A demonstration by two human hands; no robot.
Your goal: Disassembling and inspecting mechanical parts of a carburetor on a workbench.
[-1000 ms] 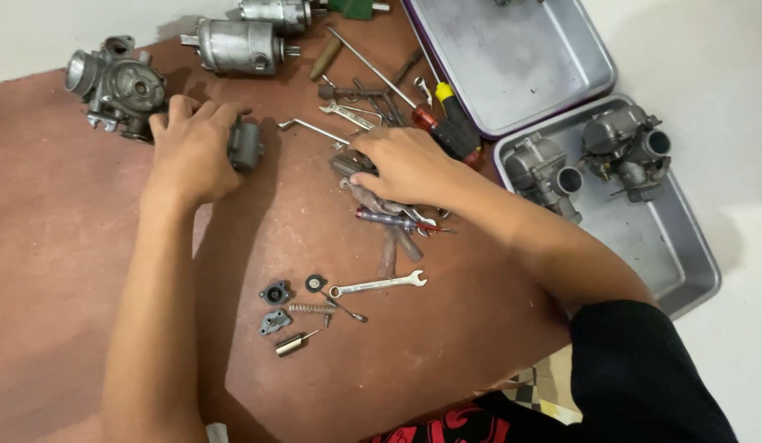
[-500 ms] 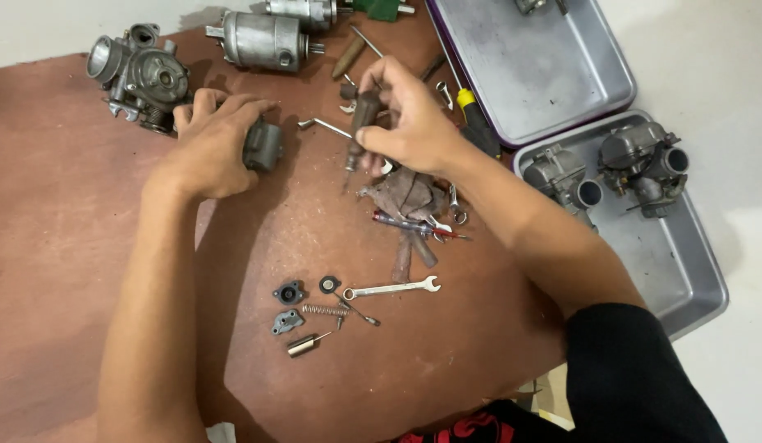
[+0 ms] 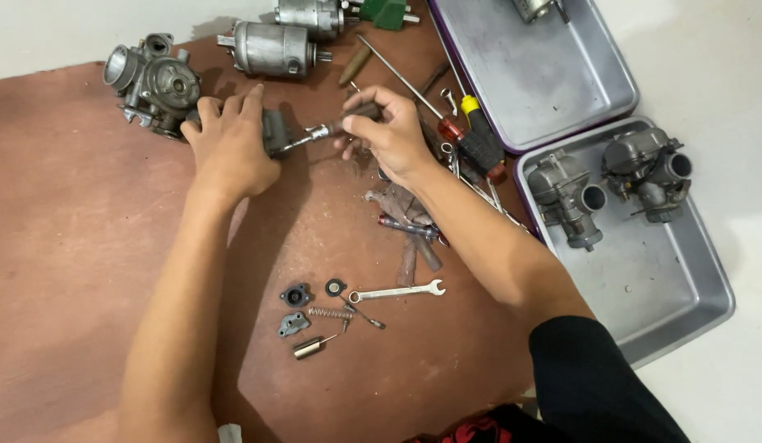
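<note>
no packages, labels, signs or screens visible anywhere on the board

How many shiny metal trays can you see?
2. One metal tray is at the top, nearly bare, with one part cut off by the picture's edge. The other tray, at the right, holds two carburetors.

A grey metal carburettor (image 3: 151, 82) lies just left of the left hand (image 3: 229, 148), a cylindrical steel motor (image 3: 270, 47) behind it. Below the right hand (image 3: 389, 135) lies a slim steel spanner (image 3: 395, 291); right of it, a shallow metal tray (image 3: 684, 279) holds two carburettors.
</note>
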